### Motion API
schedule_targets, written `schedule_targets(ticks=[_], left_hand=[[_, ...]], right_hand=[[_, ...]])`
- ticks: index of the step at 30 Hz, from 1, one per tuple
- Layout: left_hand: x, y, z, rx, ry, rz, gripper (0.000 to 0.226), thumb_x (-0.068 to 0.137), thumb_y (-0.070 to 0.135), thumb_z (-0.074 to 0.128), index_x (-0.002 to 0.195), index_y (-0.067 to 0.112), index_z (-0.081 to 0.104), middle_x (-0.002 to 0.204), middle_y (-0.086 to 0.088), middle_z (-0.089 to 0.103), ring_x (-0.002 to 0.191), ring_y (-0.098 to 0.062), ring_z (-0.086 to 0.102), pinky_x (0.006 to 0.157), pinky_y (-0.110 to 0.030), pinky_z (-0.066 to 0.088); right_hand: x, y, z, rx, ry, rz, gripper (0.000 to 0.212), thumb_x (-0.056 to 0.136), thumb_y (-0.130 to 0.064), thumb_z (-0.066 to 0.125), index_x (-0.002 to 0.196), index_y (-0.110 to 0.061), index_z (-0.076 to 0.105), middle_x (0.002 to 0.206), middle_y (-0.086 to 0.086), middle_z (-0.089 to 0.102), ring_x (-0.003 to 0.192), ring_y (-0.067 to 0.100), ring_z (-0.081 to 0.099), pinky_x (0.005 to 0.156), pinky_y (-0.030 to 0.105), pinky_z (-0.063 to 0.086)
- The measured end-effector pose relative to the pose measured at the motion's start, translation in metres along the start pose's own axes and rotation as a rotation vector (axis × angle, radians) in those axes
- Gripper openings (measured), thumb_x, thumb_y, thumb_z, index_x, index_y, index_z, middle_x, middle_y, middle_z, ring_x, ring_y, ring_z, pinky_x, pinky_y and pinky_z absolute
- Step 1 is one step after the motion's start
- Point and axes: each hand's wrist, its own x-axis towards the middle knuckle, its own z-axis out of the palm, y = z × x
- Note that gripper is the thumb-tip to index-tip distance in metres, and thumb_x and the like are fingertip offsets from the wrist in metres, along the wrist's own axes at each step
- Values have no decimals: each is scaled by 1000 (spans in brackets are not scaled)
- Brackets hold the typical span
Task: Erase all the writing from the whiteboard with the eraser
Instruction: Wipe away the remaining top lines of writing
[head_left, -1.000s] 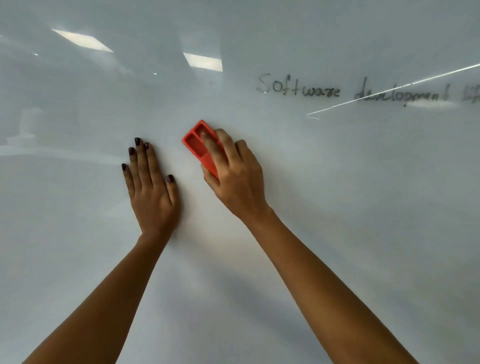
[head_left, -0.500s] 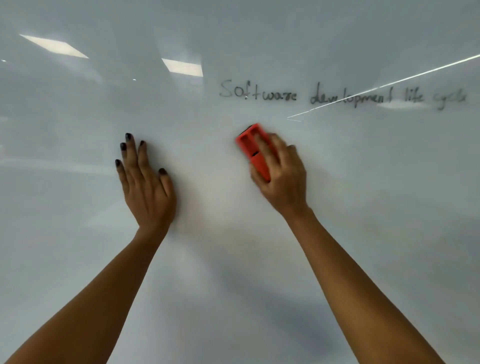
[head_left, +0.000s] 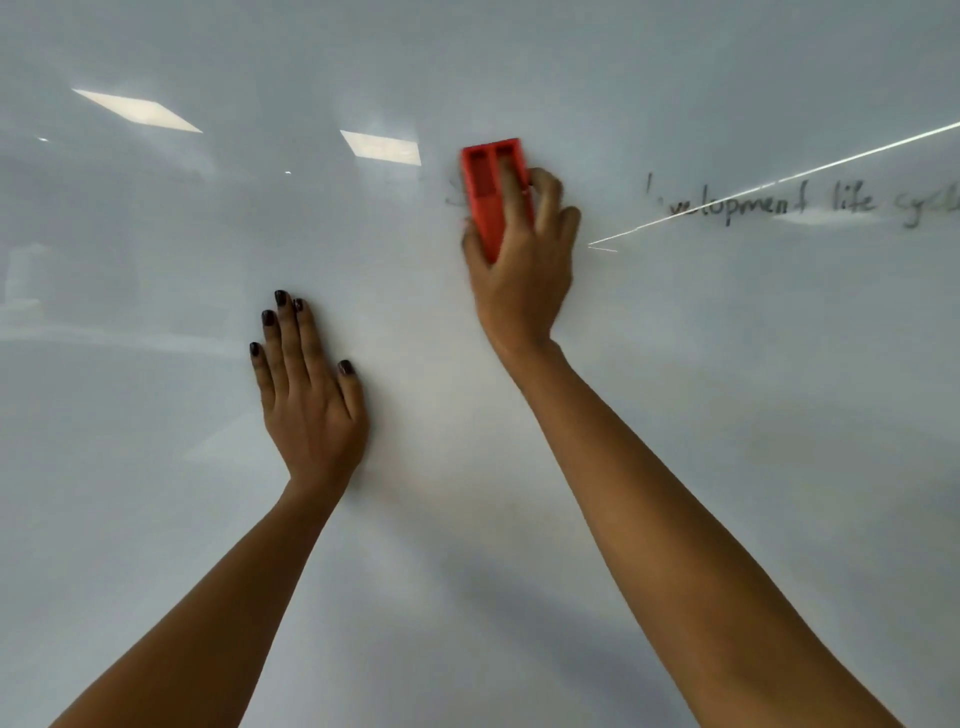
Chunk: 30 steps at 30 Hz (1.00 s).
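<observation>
Wiping at upper centre of frame, right hand (head_left: 522, 270) grips red eraser (head_left: 493, 192) flat on whiteboard (head_left: 727, 415); left hand (head_left: 309, 400) spread wide, braced lower left. Writing (head_left: 779, 205) remains upper right w/ smudge beside eraser; best: firm, overlapping strokes rightward.

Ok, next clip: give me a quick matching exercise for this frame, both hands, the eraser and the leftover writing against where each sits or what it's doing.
Things:
1. left hand
2. right hand
3. eraser
4. remaining writing

States:
A. red, upright, against the whiteboard
B. to the right of the eraser, partly smeared
C. flat on the board, holding nothing
D. gripping the eraser

Pairs: 1-C, 2-D, 3-A, 4-B
</observation>
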Motion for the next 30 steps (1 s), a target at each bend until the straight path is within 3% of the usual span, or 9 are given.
schedule_targets(ticks=[4, 6, 8, 13, 16, 18, 25, 28, 30], left_hand=[[0, -1, -1, 10, -8, 2, 62, 100, 23, 28, 158, 4, 17, 166, -12, 15, 154, -26, 11, 126, -45, 11], [0, -1, -2, 16, -14, 4, 62, 101, 23, 28, 158, 4, 17, 166, -12, 15, 154, -26, 11, 126, -45, 11], [0, -1, -2, 24, -11, 3, 61, 101, 23, 27, 158, 4, 17, 166, -12, 15, 154, -25, 11, 126, -45, 11], [-1, 1, -1, 4, -24, -9, 61, 101, 20, 28, 158, 2, 16, 166, -12, 13, 155, -27, 9, 126, -43, 6], [-2, -1, -2, -2, -47, 3, 61, 101, 20, 27, 158, 3, 15, 167, -12, 11, 155, -26, 7, 126, -42, 4], [-2, -1, -2, -2, -54, 2, 61, 102, 21, 27, 158, 3, 14, 167, -12, 11, 155, -26, 7, 126, -42, 3], [-3, -2, -4, -15, -79, -5, 61, 103, 22, 28, 158, 3, 14, 167, -12, 11, 155, -26, 7, 126, -42, 3], [-3, -4, -6, -40, -101, -4, 61, 103, 22, 29, 159, 5, 12, 167, -10, 8, 155, -24, 3, 126, -41, 2], [-5, -1, -6, -44, -94, -24, 61, 103, 20, 29, 159, 5, 11, 167, -10, 7, 155, -23, 2, 126, -41, 2]], right_hand=[[-11, 7, -9, -16, -203, -396, 56, 85, -38, 64, 137, -19, 55, 133, 4, 56, 95, 29, 52, 70, 36, 51], [-8, 27, -18, -66, -211, -453, 57, 84, -38, 62, 138, -22, 54, 134, 3, 56, 95, 30, 53, 73, 40, 51], [-4, 46, -25, -103, -125, -319, 58, 82, -37, 62, 137, -23, 54, 134, 5, 56, 96, 32, 54, 76, 39, 50], [16, 66, -26, -127, 191, 314, 54, 83, -40, 60, 134, -23, 57, 132, 4, 55, 93, 28, 52, 74, 38, 50], [22, 53, -16, -38, 262, 448, 53, 82, -38, 62, 132, -21, 59, 131, 6, 56, 91, 28, 52, 73, 41, 51], [15, 35, -7, -5, 217, 306, 53, 80, -37, 64, 130, -20, 61, 127, 6, 58, 88, 29, 52, 73, 40, 50], [-13, -20, 9, 18, -204, -466, 57, 79, -36, 69, 133, -20, 59, 127, 4, 60, 89, 29, 53, 71, 40, 49], [-8, -6, 6, -50, -158, -440, 57, 79, -38, 66, 134, -21, 58, 128, 4, 60, 89, 30, 54, 70, 39, 48], [-1, 6, 3, -107, 2, -139, 56, 79, -39, 66, 131, -22, 60, 127, 6, 60, 86, 31, 55, 70, 38, 45]])
